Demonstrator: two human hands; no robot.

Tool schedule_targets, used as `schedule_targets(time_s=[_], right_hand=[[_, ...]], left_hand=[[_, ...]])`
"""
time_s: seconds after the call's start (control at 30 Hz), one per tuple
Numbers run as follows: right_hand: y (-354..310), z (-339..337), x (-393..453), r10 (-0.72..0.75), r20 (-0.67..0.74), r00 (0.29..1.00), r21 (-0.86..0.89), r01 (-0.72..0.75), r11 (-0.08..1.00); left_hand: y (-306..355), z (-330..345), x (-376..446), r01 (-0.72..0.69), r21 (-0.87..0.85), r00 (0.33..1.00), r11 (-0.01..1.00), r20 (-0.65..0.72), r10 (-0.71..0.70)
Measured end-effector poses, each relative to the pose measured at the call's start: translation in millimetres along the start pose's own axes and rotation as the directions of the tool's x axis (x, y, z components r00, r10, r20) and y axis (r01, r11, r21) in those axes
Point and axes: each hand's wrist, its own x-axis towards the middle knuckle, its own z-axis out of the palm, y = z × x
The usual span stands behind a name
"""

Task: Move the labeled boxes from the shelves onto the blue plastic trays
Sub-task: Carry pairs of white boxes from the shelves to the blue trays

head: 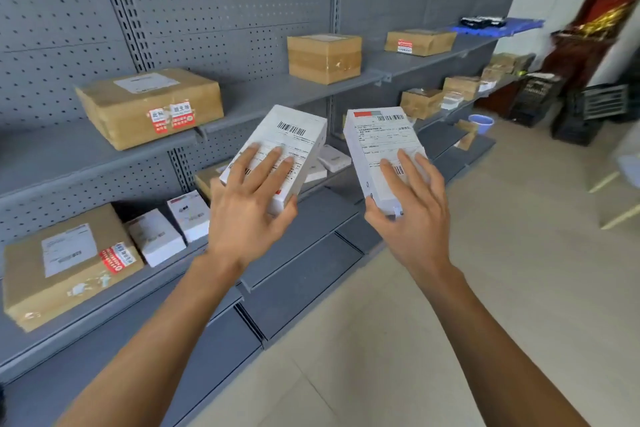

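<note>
My left hand [247, 204] grips a white labeled box [294, 135] held in the air in front of the grey shelves, label and barcode facing up. Beside it, my right hand [412, 208] holds a second white labeled box [377, 146], also lifted clear of the shelves. A blue plastic tray [519, 28] lies at the far right end of the upper shelf, with dark items on it. Brown labeled cartons [149, 107] [323, 57] [419, 42] rest on the upper shelf. On the lower shelf sit a large brown carton [65, 263] and small white boxes [156, 236] [188, 215].
Grey pegboard shelving [277, 94] runs from left to far right. More cartons [420, 102] stand on the lower shelf farther along. A blue bucket [481, 123] and black crates [533, 100] stand on the tiled floor at the right. Dark wooden furniture [599, 28] is behind them.
</note>
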Motion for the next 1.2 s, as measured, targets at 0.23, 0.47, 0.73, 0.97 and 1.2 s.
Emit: schedule_targets(time_s=[0.23, 0.47, 0.73, 0.97, 1.2], right_hand=[[112, -48, -14, 0.055, -0.009, 0.998, -0.096, -0.056, 0.994], [189, -79, -23, 0.143, -0.053, 0.988, -0.240, -0.151, 0.959], [263, -87, -12, 0.210, -0.106, 0.972, -0.301, -0.233, 0.925], [334, -49, 35, 0.250, -0.081, 0.965, -0.352, -0.263, 0.899], [399, -9, 86, 0.305, -0.111, 0.946, -0.387, -0.324, 0.863]], left_hand=[[106, 68, 36, -0.071, -0.105, 0.997, 0.992, 0.034, 0.075], [183, 128, 71, -0.154, -0.213, 0.985, 0.965, 0.049, 0.168], [226, 213, 113, -0.220, -0.334, 0.973, 0.917, -0.004, 0.232], [229, 309, 170, -0.186, -0.414, 0.978, 0.891, 0.007, 0.207], [237, 392, 245, -0.238, -0.476, 0.961, 0.847, 0.009, 0.275]])
